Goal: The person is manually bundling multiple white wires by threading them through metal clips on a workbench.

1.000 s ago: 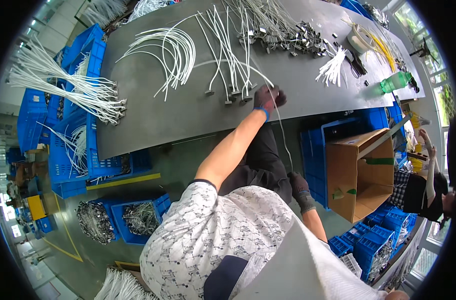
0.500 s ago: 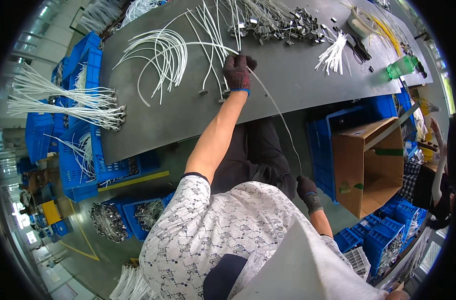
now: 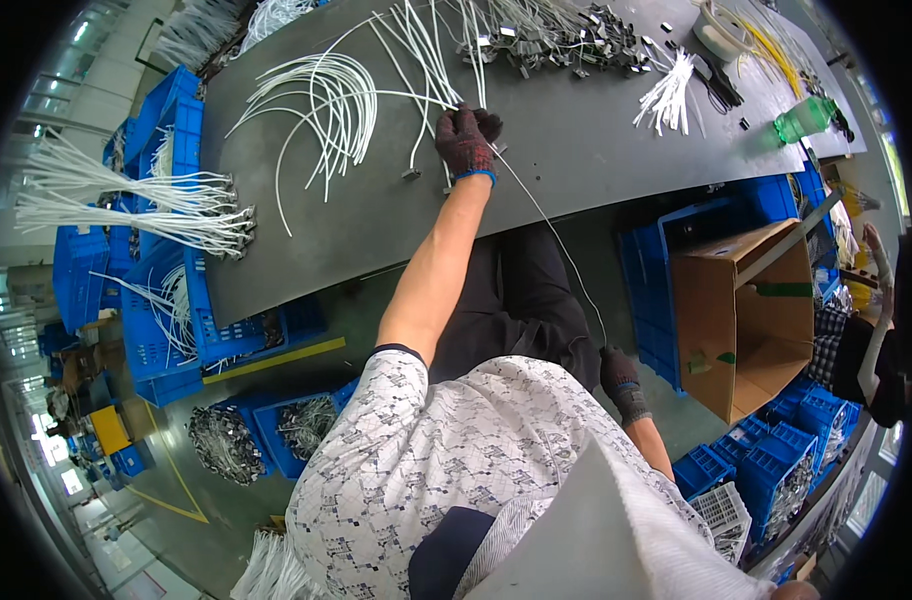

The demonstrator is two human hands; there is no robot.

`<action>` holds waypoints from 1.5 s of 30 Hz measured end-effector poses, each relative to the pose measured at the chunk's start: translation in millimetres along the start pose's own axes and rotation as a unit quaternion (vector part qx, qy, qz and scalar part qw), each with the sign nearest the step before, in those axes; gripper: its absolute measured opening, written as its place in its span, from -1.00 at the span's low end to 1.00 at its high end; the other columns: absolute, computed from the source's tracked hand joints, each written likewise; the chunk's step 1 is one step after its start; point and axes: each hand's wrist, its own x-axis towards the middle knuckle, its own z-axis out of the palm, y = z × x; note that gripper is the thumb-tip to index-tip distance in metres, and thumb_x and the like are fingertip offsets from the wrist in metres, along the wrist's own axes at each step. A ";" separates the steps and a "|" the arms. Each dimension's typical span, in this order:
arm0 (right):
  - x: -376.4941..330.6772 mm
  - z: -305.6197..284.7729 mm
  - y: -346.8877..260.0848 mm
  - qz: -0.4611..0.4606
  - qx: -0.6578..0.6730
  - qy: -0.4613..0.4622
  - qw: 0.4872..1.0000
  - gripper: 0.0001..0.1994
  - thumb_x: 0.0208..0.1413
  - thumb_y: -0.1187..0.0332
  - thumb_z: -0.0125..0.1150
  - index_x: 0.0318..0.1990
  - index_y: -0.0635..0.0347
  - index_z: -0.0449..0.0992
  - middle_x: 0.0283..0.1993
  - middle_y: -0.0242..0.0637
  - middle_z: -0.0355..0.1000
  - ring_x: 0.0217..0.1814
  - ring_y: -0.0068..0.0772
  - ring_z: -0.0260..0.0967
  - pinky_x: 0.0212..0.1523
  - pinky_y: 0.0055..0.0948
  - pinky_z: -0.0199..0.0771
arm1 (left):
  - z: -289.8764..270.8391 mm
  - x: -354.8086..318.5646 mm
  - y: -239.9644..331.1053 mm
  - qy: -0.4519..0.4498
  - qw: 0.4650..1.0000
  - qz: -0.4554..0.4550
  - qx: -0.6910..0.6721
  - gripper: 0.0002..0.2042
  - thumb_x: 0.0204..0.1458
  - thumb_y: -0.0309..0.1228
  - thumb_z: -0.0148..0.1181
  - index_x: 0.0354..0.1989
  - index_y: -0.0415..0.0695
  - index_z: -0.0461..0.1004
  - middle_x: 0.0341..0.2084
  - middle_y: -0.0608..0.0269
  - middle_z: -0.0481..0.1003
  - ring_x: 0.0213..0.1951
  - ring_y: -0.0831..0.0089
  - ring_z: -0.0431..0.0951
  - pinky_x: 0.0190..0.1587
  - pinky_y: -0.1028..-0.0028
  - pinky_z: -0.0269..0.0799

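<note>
My left hand (image 3: 466, 142), in a dark red-and-black knit glove, is closed over the dark tabletop (image 3: 306, 265). A white sleeve tube (image 3: 408, 94) runs into its fingers from the left. Out of its right side comes a thin pale wire (image 3: 548, 222), which slants down past the table edge to my right hand (image 3: 624, 384). That hand, gloved too, is closed around the wire's lower end beside my right thigh. A curved bundle of white tubes (image 3: 351, 105) lies left of my left hand. White wires with dark connectors (image 3: 412, 174) lie just beyond and beside it.
A heap of black connectors (image 3: 586, 45) covers the far side. Short white pieces (image 3: 668, 98) and a green bottle (image 3: 801, 120) sit farther right. A cardboard box (image 3: 701, 325) and blue crates (image 3: 648, 300) stand right, below table height. Bundled white wires (image 3: 136, 215) rest across blue crates at left.
My left hand has shifted slightly left, with the tube still in it. My right hand stays low, closed on the wire. The whole view has moved a little.
</note>
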 end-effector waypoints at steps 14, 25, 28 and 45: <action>-9.5 17.6 -6.5 -0.010 0.012 0.011 1.000 -0.75 0.20 0.32 0.01 -0.08 0.07 0.58 -0.12 0.03 0.54 -0.05 0.18 0.50 -0.07 0.05 0.49 | -21.3 -11.4 -5.5 -0.123 0.982 -0.122 0.079 -0.88 0.20 -0.40 0.18 -0.27 -0.20 0.50 -0.39 0.09 0.61 -0.40 0.27 0.66 -0.24 0.24 0.66; 7.3 -32.0 -32.2 -0.101 0.112 0.072 0.986 -0.80 0.24 0.34 0.05 -0.08 0.18 0.54 -0.17 0.09 0.51 -0.07 0.17 0.49 -0.11 -0.01 0.49 | -28.9 -95.4 -18.5 -0.283 0.908 -0.198 0.236 -0.78 0.17 -0.32 0.28 -0.27 -0.27 0.62 -0.35 0.23 0.62 -0.36 0.52 0.59 -0.20 0.51 0.55; 37.1 -112.9 -132.3 -0.146 0.379 0.204 0.891 -0.78 0.23 0.30 0.19 -0.07 0.22 0.51 -0.26 -0.02 0.52 -0.26 -0.05 0.50 -0.30 -0.24 0.46 | -18.8 -120.9 -11.0 -0.323 0.894 -0.204 0.234 -0.75 0.21 -0.28 0.25 -0.27 -0.26 0.63 -0.33 0.24 0.63 -0.31 0.52 0.59 -0.16 0.52 0.53; 168.1 -193.5 -248.8 -0.081 0.649 0.103 0.749 -0.48 0.35 -0.07 -0.02 0.00 0.28 0.51 -0.31 -0.24 0.55 -0.52 -0.47 0.38 -0.48 -0.45 0.39 | -28.9 -73.1 34.6 -0.274 0.901 -0.158 0.296 -0.74 0.17 -0.26 0.19 -0.19 -0.20 0.64 -0.37 0.27 0.62 -0.28 0.48 0.58 -0.16 0.45 0.47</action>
